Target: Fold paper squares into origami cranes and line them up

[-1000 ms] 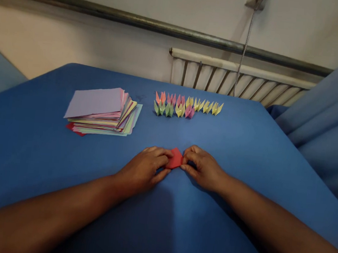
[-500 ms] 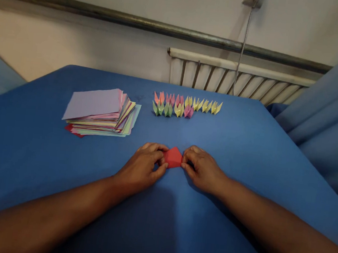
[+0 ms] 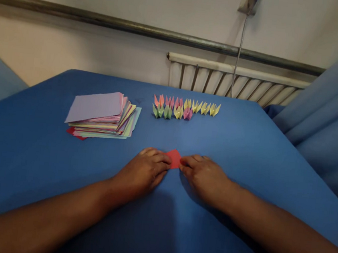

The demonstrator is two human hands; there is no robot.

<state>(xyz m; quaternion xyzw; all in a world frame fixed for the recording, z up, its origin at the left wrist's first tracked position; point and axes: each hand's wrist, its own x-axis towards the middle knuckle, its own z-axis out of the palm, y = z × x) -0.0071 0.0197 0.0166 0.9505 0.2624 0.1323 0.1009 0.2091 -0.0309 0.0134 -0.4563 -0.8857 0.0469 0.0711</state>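
A small folded red paper (image 3: 174, 158) lies on the blue table between my two hands, its pointed top facing the wall. My left hand (image 3: 148, 168) has its fingers pressed together on the paper's left side and covers that part. At the right corner, the fingertips of my right hand (image 3: 202, 173) pinch the edge. Beyond my hands stand two rows of folded paper cranes: green cranes (image 3: 167, 112), yellow cranes (image 3: 205, 108), pink cranes (image 3: 188, 113) and an orange crane (image 3: 159, 100).
To the left of the cranes sits a tall, uneven stack of coloured paper (image 3: 100, 115), with a red corner poking out underneath. Behind the blue table (image 3: 233, 149) are a radiator (image 3: 217, 73) and a metal pipe (image 3: 137, 27). A blue curtain (image 3: 333, 111) hangs at the right.
My left fingers have closed together and slid a little right over the red paper. My right fingers have shifted slightly left. The camera view has tipped up a little, showing a bright light.
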